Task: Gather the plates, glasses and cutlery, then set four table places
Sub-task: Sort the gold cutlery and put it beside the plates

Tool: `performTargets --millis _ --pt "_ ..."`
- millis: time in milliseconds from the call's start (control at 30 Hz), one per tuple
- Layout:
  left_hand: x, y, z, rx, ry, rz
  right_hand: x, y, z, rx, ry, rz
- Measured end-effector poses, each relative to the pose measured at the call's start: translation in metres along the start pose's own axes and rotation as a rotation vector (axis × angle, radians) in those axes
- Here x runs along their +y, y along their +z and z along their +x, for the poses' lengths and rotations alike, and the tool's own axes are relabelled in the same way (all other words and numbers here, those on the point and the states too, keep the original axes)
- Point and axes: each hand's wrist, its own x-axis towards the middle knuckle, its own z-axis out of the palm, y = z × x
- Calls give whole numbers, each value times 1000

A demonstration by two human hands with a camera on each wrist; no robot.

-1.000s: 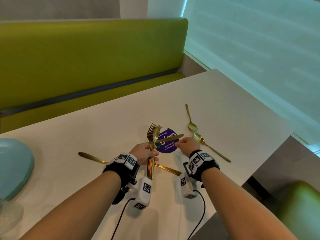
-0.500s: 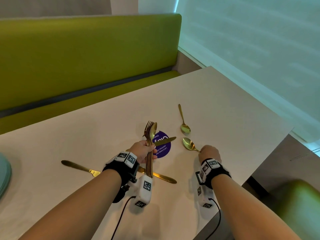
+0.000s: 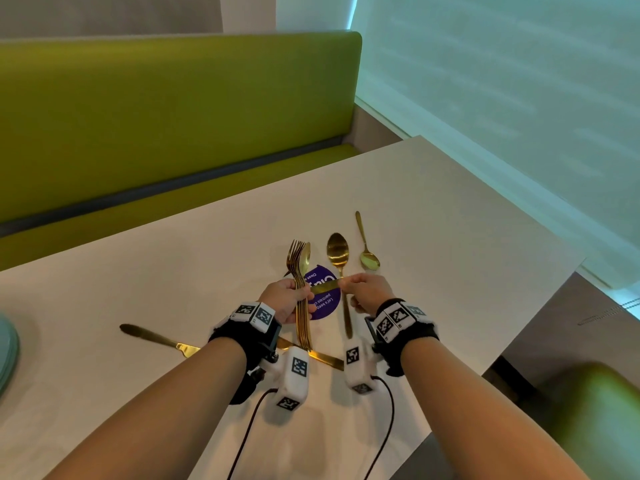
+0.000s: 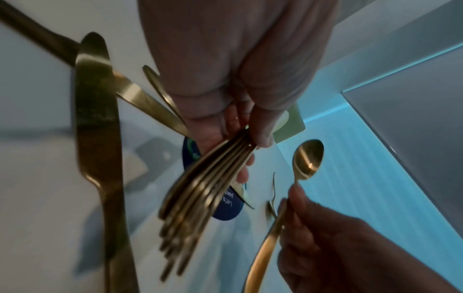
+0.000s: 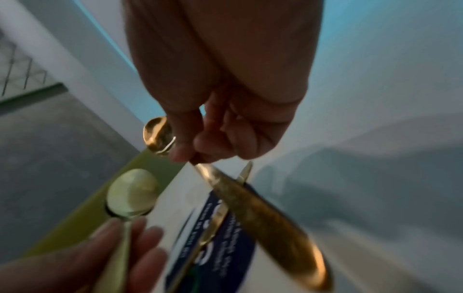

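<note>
My left hand (image 3: pixel 282 299) is clamped around a bundle of gold metal forks and spoons (image 3: pixel 300 292), with the fingers curled round the handles at mid-length. The bundle stands nearly upright, tines and bowls pointing away from me. In the left wrist view the handles (image 4: pixel 190 214) fan out below the fingers.

My right hand (image 3: pixel 367 294) pinches the neck of a large gold spoon (image 3: pixel 339 258) between thumb and fingertips. The bowl points away from me and the handle runs back under the hand. The two hands are close together but do not touch. A gold knife blade (image 3: pixel 323 287) spans the gap between them; I cannot tell which hand carries it.

Below the hands a round purple sticker with white lettering (image 3: pixel 323 303) lies flat on the white desk (image 3: pixel 450 244). A small gold teaspoon (image 3: pixel 366 244) lies on the desk just beyond and to the right of the large spoon, bowl toward me, apart from both hands.

A gold table knife (image 3: pixel 157 339) lies flat on the desk to the left of my left wrist. A second gold knife (image 3: pixel 325 358) lies on the desk between my two wrists, partly hidden by the wrist cameras.

A stack of pale blue plates (image 3: pixel 7 355) sits at the far left edge of the desk, mostly cut off; what it holds cannot be seen. A green upholstered bench (image 3: pixel 173 116) runs along the far side of the desk.
</note>
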Motion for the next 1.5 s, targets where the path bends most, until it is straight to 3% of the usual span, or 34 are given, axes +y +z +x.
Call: performTargets --millis 100,200,533,733,1000,1167,1500 --pt "2 -1 -2 -30 2 -75 -11 14 -5 -159 25 129" --pt "5 -1 -7 -77 10 -134 -17 24 -9 -210 15 130" --pt "2 -4 -6 -50 59 -120 -28 39 -2 -142 -16 34" --pt "6 -12 -1 18 38 -98 -43 39 9 -174 -90 -166" --pt "15 -34 11 99 -3 -89 -60 -7 61 220 -109 -573" --pt "20 -40 15 159 -49 -123 -56 -18 87 280 -20 -701" --pt "28 -49 24 179 -78 -140 -57 -12 118 411 57 -705"
